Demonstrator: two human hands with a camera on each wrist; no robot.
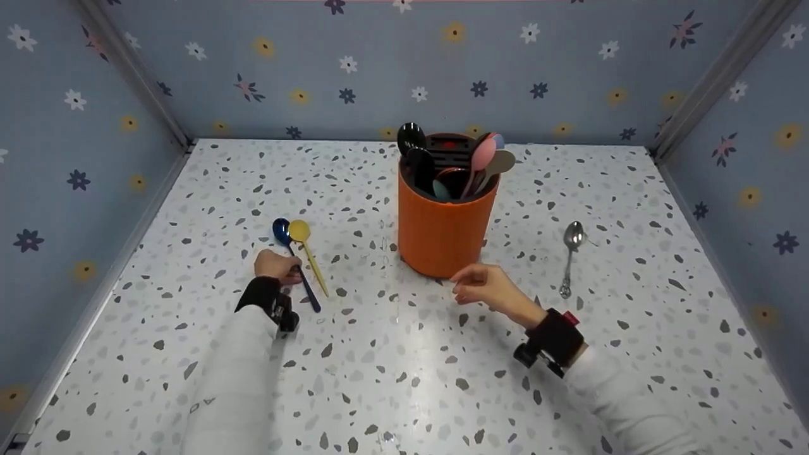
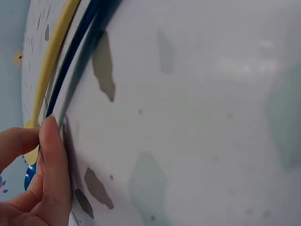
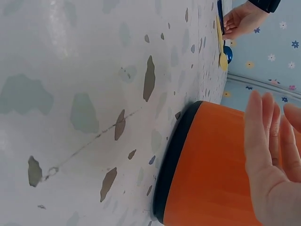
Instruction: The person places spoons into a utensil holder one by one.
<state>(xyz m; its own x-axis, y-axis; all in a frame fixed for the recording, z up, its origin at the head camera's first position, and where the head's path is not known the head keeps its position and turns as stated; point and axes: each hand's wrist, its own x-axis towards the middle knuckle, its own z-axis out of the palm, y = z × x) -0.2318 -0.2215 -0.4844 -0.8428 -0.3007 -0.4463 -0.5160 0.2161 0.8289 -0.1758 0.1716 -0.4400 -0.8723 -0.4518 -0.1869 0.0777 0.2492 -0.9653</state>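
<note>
On the left side of the tabletop, my left hand [image 1: 272, 265] pinches the handle of a dark blue spoon [image 1: 308, 291] between thumb and finger. Beside it, almost touching, lies a yellow spoon [image 1: 299, 230]. The left wrist view shows the fingertips [image 2: 52, 141] at the blue handle, against the table surface. My right hand [image 1: 486, 289] hovers with loosely bent fingers by the lower front of an orange utensil holder [image 1: 442, 234]. Nothing is between those fingers, and the right wrist view shows the palm [image 3: 273, 188] before the orange wall.
Several spoons stand in the holder, among them a pink spoon [image 1: 484, 153] and a black spoon [image 1: 411, 136]. A silver spoon [image 1: 574, 235] lies at the right. Flower-patterned walls [image 1: 379, 63] enclose the speckled white table [image 1: 392, 354] on three sides.
</note>
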